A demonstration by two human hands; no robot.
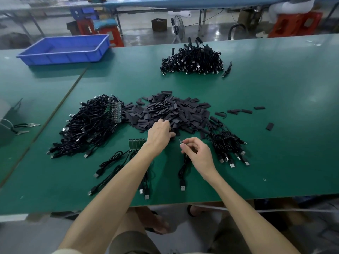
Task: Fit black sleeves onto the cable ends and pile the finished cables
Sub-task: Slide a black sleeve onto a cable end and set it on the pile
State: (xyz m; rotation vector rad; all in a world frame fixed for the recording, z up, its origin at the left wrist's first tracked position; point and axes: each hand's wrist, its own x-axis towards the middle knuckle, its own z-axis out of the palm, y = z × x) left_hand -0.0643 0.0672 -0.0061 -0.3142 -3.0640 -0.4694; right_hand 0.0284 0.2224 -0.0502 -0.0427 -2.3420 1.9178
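A heap of flat black sleeves (pixel 170 110) lies mid-table. My left hand (pixel 160 133) reaches into its near edge, and its fingers close on a black sleeve (pixel 172 134). My right hand (pixel 197 153) pinches the small board end of a black USB cable (pixel 183 169), whose plug rests on the table toward me. A few cables joined to a green board strip (pixel 136 143) lie under my left forearm. Unsleeved cables are heaped at the left (pixel 88 129). Sleeved cables lie to the right (pixel 227 143), and a bigger pile (pixel 192 61) sits far back.
A blue plastic bin (pixel 64 50) stands at the far left of the green table (pixel 284 88). Stray sleeves (pixel 240 111) dot the right side. Metal tools (pixel 25 128) lie at the left edge. Red stools and a fan stand on the floor beyond.
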